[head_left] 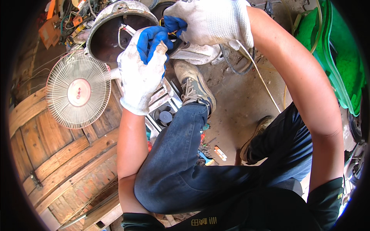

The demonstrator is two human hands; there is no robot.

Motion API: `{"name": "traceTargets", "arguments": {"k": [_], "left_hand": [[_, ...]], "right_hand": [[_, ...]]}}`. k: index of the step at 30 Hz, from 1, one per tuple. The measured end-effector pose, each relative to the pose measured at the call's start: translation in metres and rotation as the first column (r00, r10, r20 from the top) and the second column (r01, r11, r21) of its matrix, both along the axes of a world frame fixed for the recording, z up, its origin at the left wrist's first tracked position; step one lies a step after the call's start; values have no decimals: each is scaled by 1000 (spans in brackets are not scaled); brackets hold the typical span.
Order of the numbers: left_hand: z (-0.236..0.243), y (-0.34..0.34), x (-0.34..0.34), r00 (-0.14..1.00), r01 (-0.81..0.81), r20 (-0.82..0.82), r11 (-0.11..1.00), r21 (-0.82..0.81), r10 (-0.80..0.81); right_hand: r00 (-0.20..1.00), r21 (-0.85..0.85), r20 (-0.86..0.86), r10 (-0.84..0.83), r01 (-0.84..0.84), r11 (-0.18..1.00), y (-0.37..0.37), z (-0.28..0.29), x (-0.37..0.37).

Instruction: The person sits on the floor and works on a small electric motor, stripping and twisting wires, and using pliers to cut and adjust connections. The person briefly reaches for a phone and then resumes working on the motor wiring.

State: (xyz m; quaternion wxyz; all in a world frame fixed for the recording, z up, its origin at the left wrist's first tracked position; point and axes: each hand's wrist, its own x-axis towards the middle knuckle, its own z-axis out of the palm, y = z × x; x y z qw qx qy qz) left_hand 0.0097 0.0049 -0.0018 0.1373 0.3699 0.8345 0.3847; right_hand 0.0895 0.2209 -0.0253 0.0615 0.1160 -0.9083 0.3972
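Note:
Both my hands wear white knit gloves with blue-coated fingers. My left hand is closed, its fingertips pinched together beside a round metal housing. Close against it, my right hand is closed too, fingers curled inward. A small yellow bit shows between the fingertips, but what they grip is mostly hidden. Behind my left hand, the dark hollow of the housing contains a white lead. Just below the hands lies a worn white casing, partly covered by my right glove.
A pink-and-white fan lies at left by wooden boards. Tangled scrap parts fill the upper left. A green plastic container stands at right. Cable crosses the floor; a blue brush lies near my legs.

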Motion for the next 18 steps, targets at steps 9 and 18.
{"name": "traceTargets", "arguments": {"k": [9,18], "left_hand": [[-1,5,19,989,-28,144,993,114,11],[-5,4,15,999,-21,39,998,65,18]], "right_hand": [[853,159,-518,-63,169,973,2,-10,-4],[836,38,-523,-167,219,975,-6,-19,4]]}}
